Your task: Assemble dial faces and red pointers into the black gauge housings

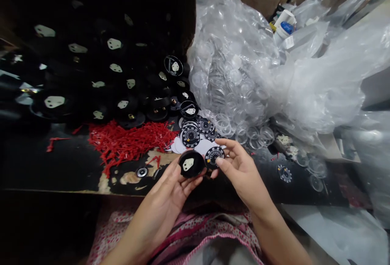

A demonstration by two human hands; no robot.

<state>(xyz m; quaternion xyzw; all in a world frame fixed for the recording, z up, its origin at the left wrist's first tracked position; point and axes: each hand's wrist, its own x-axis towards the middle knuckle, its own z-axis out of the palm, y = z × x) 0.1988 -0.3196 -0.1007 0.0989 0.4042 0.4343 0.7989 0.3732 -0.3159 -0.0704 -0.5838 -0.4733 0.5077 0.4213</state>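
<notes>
- The left hand (175, 179) was closed around the black round gauge case (195, 171), with its open side facing up and its pale plate (188, 164) visible inside.
- The right hand (237, 165) pinched the black gauge dial (213, 154), the thumb pressing on its printed face and the other fingers behind or past the edge.
- The two hands were close together above the near edge of the surface (76, 173); the dial was just to the right of the case, but whether their rims touched, I could not tell.
- In my judgement, it was better to hold this dial by its rim, because a thumb on the face could leave a mark on the printed scale.
- The left grip looked sensible: the fingers supported the case from outside and left the plate uncovered.
- It seemed wise to keep the case level and to take only one dial from the far pile of dials (191, 136), since thin discs may stick together.
- Care was also needed near the red pointers (131, 139), heaped to the left, which could probably catch on a sleeve.
</notes>
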